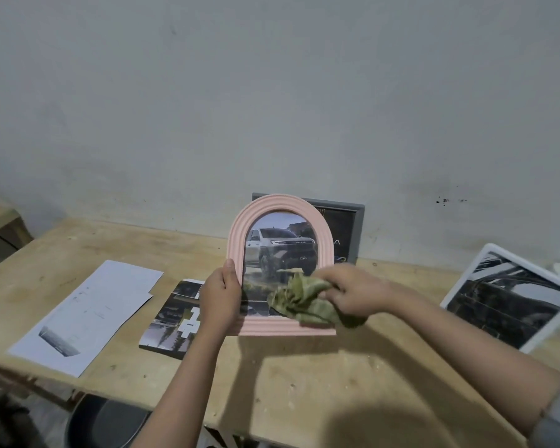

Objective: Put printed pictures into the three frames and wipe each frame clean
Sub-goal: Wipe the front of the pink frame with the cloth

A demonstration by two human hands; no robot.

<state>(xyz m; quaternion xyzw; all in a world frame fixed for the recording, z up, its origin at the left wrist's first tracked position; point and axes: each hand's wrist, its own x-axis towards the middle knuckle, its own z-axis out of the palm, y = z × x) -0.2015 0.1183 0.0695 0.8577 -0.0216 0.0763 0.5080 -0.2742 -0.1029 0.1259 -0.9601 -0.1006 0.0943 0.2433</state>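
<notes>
Frame, pink arched [236, 240], upright between the hands | left hand [220, 294] grips its left edge | right hand [353, 294] bunches soft green cloth [301, 302] on the glazing | likely light, rigid, pane fragile: best held by the rim.

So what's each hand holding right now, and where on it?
Left hand grips the pink frame's lower left edge; right hand holds the bunched green cloth.

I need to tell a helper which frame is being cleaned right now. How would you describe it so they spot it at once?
On the wooden table, in front of the grey frame at the wall, the left hand holds up the pink frame. It alone is arched, shows a pickup truck, and has the green cloth on it.
</notes>
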